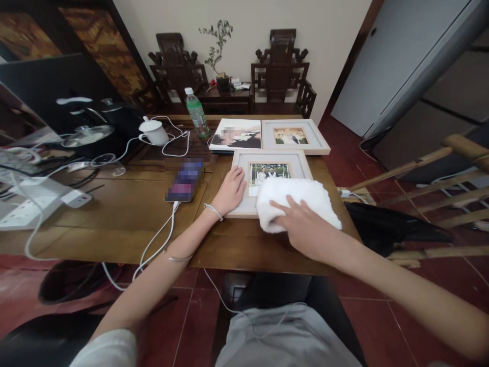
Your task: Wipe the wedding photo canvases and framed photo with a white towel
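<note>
A picture frame (240,178) with a pale wooden border and a wedding photo lies face up near the table's right end. My left hand (231,191) rests on its left edge, fingers stretched out and lying flat. Over the frame's lower right part is a folded white towel (305,191), which hides that corner. My right hand (305,221) grips the towel from above, with some fingers spread across the top and the thumb side at its near left edge.
Behind lie a second framed photo (319,142) and a white-and-dark photo panel (237,133). Left of the frame are a charging phone (186,181), a green-labelled bottle (196,114), a lidded white cup (153,131) and a power strip (30,206) with loose cables. Wooden poles (412,168) stand right of the table.
</note>
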`<state>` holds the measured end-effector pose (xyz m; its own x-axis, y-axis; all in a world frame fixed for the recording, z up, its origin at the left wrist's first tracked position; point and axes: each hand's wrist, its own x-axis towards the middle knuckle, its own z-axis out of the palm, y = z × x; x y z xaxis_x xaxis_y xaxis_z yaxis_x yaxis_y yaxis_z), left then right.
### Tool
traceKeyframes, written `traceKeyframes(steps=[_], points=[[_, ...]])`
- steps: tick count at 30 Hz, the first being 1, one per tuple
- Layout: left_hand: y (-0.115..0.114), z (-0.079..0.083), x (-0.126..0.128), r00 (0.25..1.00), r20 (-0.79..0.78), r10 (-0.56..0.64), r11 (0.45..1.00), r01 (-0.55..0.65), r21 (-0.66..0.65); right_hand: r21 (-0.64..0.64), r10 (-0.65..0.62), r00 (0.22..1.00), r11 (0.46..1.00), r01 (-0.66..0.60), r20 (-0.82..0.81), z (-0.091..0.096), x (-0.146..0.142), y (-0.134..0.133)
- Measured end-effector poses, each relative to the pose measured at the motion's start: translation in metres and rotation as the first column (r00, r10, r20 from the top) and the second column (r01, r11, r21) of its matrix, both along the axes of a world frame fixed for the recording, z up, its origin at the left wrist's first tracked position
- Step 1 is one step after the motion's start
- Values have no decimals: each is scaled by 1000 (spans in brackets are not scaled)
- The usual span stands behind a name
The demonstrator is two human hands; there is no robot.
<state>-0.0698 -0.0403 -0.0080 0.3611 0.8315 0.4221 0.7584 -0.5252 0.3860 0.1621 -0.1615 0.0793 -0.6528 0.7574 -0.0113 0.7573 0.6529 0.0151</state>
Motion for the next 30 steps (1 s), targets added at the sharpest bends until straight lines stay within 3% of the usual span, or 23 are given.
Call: traceKeyframes(steps=[4,9,13,16,21,25,27,30], points=[[1,1,-2,1000,-8,-23,1000,23,-3,44,-82,995,995,85,-56,-21,8,58],[1,1,-2,999,-16,-28,1000,28,-7,208,-134,982,965,160,-134,-27,24,131],[0,1,-1,1000,-13,-13,1000,12,-13,198,-120,988,971,137,-93,-25,22,152],[0,1,0,1000,-21,-13,1000,13,-10,143,-75,997,987,78,-22,-22,15,134],[-3,3,3,1000,-20,-12,1000,13,5,-28,-22,998,999,23,51,-2,10,59],[-3,3,3,999,-32,-1,1000,1,-1,-162,67,998,985,-65,8,19,8,10],[-2,3,2,999,-47,0,1000,0,0,-188,98,995,977,-103,-36,19,5,2],[-1,2,2,998,-62,-6,1000,6,6,-150,67,995,986,-78,-76,4,2,14]])
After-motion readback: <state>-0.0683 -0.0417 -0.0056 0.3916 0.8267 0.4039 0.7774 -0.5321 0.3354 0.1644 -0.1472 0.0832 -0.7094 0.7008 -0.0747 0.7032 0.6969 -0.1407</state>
